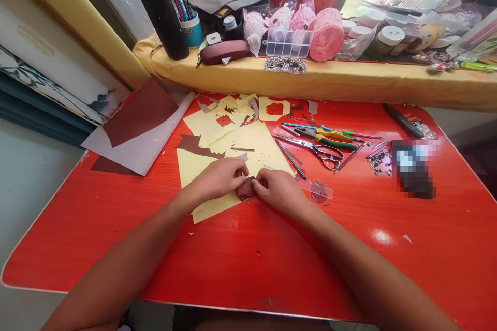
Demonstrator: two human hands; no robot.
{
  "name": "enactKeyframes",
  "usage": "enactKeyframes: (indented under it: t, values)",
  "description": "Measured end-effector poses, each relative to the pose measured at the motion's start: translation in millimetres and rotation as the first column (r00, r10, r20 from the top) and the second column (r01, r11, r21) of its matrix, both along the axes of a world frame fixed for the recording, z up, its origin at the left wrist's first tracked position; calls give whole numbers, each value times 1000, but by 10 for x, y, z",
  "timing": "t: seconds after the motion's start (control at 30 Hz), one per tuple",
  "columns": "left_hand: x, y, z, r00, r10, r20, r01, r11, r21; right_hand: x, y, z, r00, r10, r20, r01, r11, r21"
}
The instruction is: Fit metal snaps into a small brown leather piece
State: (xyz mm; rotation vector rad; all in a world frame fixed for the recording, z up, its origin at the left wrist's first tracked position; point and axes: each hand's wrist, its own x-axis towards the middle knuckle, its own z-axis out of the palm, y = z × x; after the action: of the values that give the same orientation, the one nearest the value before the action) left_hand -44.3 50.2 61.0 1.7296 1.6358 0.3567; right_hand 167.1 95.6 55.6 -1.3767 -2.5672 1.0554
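Note:
A small dark brown piece that looks like leather (245,190) is pinched between my two hands over the yellow paper (219,210). My left hand (220,177) has its fingers closed on the piece's upper left edge. On its right edge, the thumb and fingers of my right hand (280,188) are pressed together. A small dot, perhaps a hole or stud, shows near its lower left. Beyond my left hand lie a brown offcut (198,145) and a thin metal rod (243,149). A clear plastic strip (320,191) is just right of my right hand.
Scissors (310,147), pliers (326,137) and pens lie on the red table (310,264) at the right, near small metal parts (378,162). Brown and grey sheets (140,119) cover the back left. A crowded ledge (229,75) runs along the back.

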Motion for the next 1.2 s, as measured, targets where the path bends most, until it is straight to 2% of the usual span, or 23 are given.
enactKeyframes:
  t: [0.13, 0.37, 0.87, 1.2]
  values:
    - [13, 8, -4, 1000, -1, -18, 1, 1000, 12, 14, -8, 1, 1000, 10, -17, -10, 1000, 10]
    - [16, 23, 9, 1000, -17, -12, 17, 1000, -15, 28, 9, 83, 999, -23, -35, 20, 997, -74]
    - [28, 8, 41, 998, 25, 51, -22, 998, -55, -79, 10, 6, 1000, 18, 0, -18, 1000, -6]
    - [6, 33, -26, 1000, 8, 25, -7, 998, -60, -82, 0, 11, 1000, 19, -3, -19, 1000, 13]
